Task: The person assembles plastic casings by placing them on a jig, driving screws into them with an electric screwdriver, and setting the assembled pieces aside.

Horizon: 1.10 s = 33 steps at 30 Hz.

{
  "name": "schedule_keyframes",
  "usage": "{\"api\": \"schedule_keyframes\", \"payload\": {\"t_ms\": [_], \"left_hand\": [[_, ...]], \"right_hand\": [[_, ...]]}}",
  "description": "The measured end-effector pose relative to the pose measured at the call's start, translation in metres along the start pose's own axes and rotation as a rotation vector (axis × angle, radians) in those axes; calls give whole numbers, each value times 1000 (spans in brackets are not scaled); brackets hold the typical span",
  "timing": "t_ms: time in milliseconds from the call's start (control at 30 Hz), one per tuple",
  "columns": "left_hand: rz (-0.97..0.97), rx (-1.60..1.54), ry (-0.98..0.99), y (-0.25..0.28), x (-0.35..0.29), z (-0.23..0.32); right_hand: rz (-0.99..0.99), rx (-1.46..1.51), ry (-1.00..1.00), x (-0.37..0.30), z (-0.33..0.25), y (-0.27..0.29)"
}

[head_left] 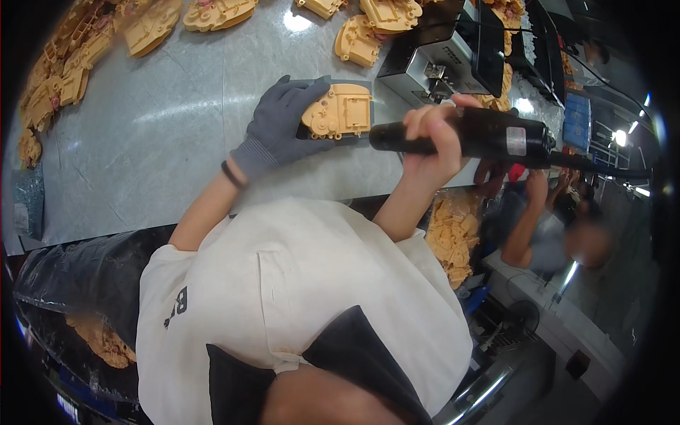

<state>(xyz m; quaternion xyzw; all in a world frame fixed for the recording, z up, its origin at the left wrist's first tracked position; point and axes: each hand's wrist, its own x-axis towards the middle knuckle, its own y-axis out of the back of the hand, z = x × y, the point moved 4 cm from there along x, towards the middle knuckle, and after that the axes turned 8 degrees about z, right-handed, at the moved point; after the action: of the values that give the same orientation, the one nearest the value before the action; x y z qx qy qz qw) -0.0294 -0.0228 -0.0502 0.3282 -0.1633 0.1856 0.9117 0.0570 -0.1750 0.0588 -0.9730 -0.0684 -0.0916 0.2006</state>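
Observation:
My left hand (285,117), in a grey knit glove, is closed around the left side of a yellow plastic housing (347,110). The housing sits in a dark grey fixture block (363,86) on the table. In my bare right hand (437,138) is a black electric screwdriver (489,134), held almost level with its narrow end pointing left. That end is just right of the housing and apart from it. A cable (602,166) leads off from the tool's rear to the right. Just beyond the tool stands a black and silver screw feeder (439,67).
More yellow housings (359,40) lie along the table's far side, with a heap (67,85) at the far left. A bag of yellow parts (453,234) is below the table edge at right, and a black bag (85,276) at left. Another person (545,227) works at the right.

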Motion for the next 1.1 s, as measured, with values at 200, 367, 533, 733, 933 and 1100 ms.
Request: {"api": "schedule_keyframes", "payload": {"t_ms": [200, 367, 533, 733, 933, 1100], "left_hand": [[3, -17, 0, 1, 0, 0], [5, -15, -5, 1, 0, 0], [9, -15, -14, 2, 0, 0], [43, -2, -32, 0, -1, -2], [46, -4, -34, 1, -1, -2], [40, -10, -27, 0, -1, -2]], "right_hand": [[26, 18, 10, 1, -1, -1], [28, -1, 35, 1, -4, -4], [3, 1, 35, 0, -3, -6], [-14, -15, 39, -1, -3, -10], [-15, -30, 27, -1, -3, -11], [-20, -39, 46, 0, -2, -11]]}}
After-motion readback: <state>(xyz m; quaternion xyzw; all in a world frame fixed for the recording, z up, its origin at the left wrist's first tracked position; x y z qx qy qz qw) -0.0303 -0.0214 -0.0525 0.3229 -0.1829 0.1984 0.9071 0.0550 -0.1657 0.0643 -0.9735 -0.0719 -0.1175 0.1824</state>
